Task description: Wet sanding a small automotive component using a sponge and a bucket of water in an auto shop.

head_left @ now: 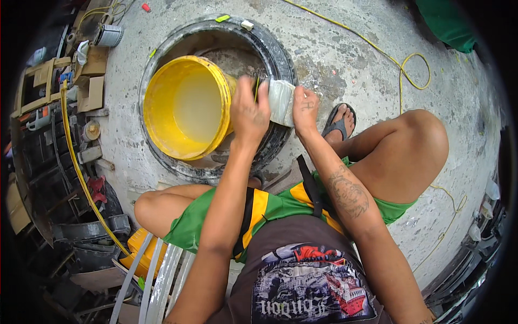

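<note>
My right hand (306, 109) is closed round one end of a pale, whitish-grey curved piece (281, 102), whose exact kind I cannot make out. It is held over the right edge of a big black tyre (280, 59) lying flat on the floor. Just left of that piece is my left hand (251, 116), its fingers smeared by motion. A thin dark sliver with a yellow edge shows between thumb and fingers; whether it is gripped is unclear. Inside the tyre, a tilted yellow bucket (152, 108) holds cloudy whitish liquid (200, 108).
Small yellow-green pieces (222, 18) and a white block (247, 25) rest on the tyre. A yellow hose (367, 40) loops across the concrete floor. Cardboard boxes (94, 93), a can (110, 35) and dark parts crowd the left. Metal strips (162, 275) lie beside my left leg.
</note>
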Tool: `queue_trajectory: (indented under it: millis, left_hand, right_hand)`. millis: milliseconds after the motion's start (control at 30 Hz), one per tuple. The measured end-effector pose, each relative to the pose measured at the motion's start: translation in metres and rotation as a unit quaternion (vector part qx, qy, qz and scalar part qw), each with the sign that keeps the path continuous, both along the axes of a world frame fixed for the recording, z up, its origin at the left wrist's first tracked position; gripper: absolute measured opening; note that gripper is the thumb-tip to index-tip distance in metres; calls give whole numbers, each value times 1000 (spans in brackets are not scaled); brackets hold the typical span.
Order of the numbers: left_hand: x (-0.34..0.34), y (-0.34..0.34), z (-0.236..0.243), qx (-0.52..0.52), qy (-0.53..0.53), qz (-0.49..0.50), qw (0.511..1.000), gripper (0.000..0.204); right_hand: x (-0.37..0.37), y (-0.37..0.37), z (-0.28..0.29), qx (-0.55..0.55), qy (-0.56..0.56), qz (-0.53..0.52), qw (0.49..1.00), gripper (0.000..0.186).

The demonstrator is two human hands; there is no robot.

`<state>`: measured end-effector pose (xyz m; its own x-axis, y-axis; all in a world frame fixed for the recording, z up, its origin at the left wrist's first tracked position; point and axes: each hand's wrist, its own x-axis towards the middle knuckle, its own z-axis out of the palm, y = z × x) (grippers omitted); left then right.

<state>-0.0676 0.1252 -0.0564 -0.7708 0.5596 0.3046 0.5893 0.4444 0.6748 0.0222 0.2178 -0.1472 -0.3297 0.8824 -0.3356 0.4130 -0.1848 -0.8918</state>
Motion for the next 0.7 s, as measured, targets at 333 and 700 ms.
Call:
queue_trajectory:
  millis: [333,700]
  left_hand:
    - [30,-17,-12,-87,-22,-84,992,16]
    - [17,-1,-14,-93,6,-94,991,14]
  right_hand:
    - [-2,-10,7,28,-5,-28,999,51]
    - [-5,-9,4,21,21,-50,998,52]
